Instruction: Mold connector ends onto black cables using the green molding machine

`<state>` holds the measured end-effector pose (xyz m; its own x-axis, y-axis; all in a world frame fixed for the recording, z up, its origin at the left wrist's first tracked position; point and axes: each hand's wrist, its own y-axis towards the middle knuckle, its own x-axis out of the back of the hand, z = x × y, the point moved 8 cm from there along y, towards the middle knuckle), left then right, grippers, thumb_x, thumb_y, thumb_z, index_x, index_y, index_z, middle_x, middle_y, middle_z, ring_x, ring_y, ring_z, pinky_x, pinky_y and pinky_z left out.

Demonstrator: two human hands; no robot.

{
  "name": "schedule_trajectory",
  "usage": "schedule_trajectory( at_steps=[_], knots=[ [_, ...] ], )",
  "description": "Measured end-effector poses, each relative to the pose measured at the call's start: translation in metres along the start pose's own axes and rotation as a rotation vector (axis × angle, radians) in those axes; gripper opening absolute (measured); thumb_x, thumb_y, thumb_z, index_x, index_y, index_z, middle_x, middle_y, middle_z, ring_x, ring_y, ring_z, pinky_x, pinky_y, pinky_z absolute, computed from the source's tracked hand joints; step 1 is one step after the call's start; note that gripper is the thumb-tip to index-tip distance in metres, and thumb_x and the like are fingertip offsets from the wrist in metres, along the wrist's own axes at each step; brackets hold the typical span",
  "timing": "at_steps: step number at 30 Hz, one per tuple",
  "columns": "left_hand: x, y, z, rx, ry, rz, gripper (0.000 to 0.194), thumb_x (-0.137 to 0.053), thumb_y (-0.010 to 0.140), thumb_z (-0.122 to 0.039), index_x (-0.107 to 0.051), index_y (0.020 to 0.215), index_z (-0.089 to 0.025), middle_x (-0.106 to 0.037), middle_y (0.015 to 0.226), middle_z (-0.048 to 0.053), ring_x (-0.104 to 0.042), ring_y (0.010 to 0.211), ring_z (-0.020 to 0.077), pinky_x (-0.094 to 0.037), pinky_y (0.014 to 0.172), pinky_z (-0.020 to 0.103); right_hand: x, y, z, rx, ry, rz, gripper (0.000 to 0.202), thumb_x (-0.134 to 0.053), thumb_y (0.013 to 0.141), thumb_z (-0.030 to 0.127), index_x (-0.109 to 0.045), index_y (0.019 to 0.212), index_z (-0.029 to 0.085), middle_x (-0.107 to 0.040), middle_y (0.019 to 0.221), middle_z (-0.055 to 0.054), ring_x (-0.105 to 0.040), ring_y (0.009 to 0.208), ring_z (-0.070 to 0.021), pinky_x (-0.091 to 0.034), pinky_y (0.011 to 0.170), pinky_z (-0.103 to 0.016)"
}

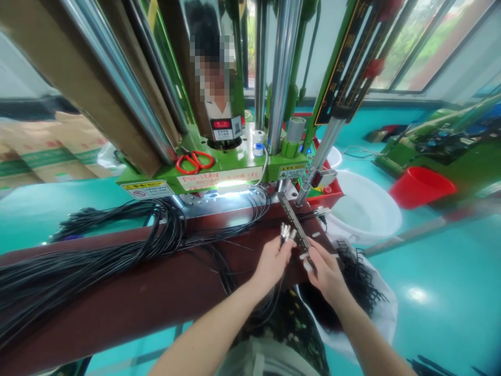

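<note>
My left hand (273,262) is closed round a small bunch of black cables, whose silvery connector ends (287,233) stick up past the fingers. Just to the right, my right hand (325,269) grips the near end of a long, narrow metal bar (294,222) with slots along it. The bar slants away over the brown tabletop (156,284) toward the green machine (219,169). Small pale pieces show by my right fingers, too blurred to name. More black cables (223,263) trail below and left of my left hand.
A thick bundle of black cables (97,269) covers the table's left side. Red-handled scissors (194,162) lie on the machine. At right stand a white tub (362,206), a red bucket (422,187) and a white sack (385,282) holding black scraps (358,274).
</note>
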<state>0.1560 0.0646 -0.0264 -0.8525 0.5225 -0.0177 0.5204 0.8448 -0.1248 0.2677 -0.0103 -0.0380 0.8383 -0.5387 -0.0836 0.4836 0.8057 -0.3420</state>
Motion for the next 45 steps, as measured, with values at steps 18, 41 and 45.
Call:
schedule_trajectory(
  at_steps=[18, 41, 45],
  knots=[
    [-0.002, 0.000, -0.007, -0.120, 0.224, 0.025, 0.018, -0.051, 0.073, -0.029, -0.048, 0.062, -0.016, -0.050, 0.061, -0.003, -0.044, 0.058, 0.0097, -0.035, 0.058, 0.022, 0.000, 0.002, 0.001, 0.014, -0.040, 0.093, 0.051, -0.062, 0.068, 0.047, -0.058, 0.112, 0.022, -0.055, 0.065, 0.000, -0.045, 0.053, -0.0087, -0.033, 0.040, -0.017],
    [0.010, -0.004, 0.008, 0.147, -0.222, 0.062, 0.026, -0.056, 0.074, -0.037, -0.046, 0.065, -0.015, -0.038, 0.037, -0.008, -0.031, 0.033, 0.0037, -0.023, 0.039, 0.018, -0.005, 0.000, 0.012, 0.020, -0.042, 0.189, 0.048, -0.066, 0.065, 0.042, -0.063, 0.107, 0.019, -0.057, 0.065, -0.002, -0.045, 0.052, -0.0098, -0.034, 0.041, -0.019],
    [0.040, -0.013, -0.004, 0.149, -0.492, -0.023, 0.023, -0.051, 0.080, -0.035, -0.051, 0.072, -0.014, -0.037, 0.044, -0.007, -0.035, 0.040, 0.0041, -0.028, 0.044, 0.017, 0.000, 0.000, 0.008, -0.043, -0.011, 0.109, 0.050, -0.064, 0.066, 0.043, -0.060, 0.111, 0.020, -0.056, 0.065, -0.001, -0.043, 0.050, -0.0080, -0.029, 0.037, -0.017]
  ],
)
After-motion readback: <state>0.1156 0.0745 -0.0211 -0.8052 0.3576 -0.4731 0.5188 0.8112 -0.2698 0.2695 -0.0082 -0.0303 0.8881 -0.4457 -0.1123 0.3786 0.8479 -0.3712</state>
